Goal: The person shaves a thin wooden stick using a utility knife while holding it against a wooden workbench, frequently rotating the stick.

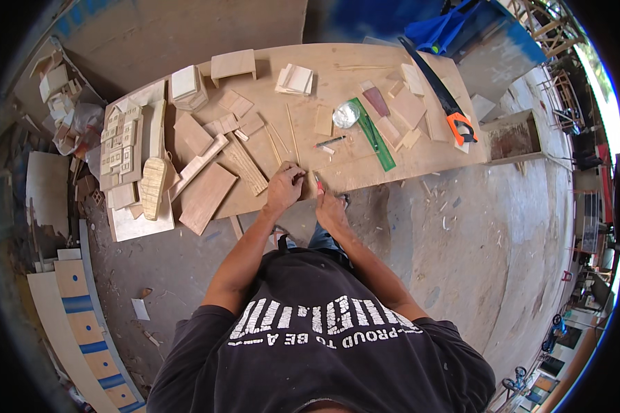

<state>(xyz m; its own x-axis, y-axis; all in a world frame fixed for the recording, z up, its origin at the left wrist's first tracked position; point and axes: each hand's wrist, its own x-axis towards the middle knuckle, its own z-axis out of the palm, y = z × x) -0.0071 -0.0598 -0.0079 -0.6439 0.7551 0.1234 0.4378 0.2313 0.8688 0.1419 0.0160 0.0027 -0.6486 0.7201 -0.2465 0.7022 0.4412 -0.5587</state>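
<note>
A: Step in hand?
B: I read trimming. My left hand [284,187] has its fingers clamped on a small wood piece [297,169] at the bench [393,162] near edge; my right hand [328,205] grips a red-handled cutter [318,182].
A: Obstructions?
B: Thin sticks [282,141] and green ruler [372,134] nearby; next move likely needs steady, short strokes.

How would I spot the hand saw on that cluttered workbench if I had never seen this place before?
Start at the long plywood workbench strewn with wood offcuts and go to its far right end. The hand saw lies there at a slant, its dark blade running away from the person. Its bright orange and black handle sets it apart from the pale wood pieces and from the flat green ruler to its left.
</note>
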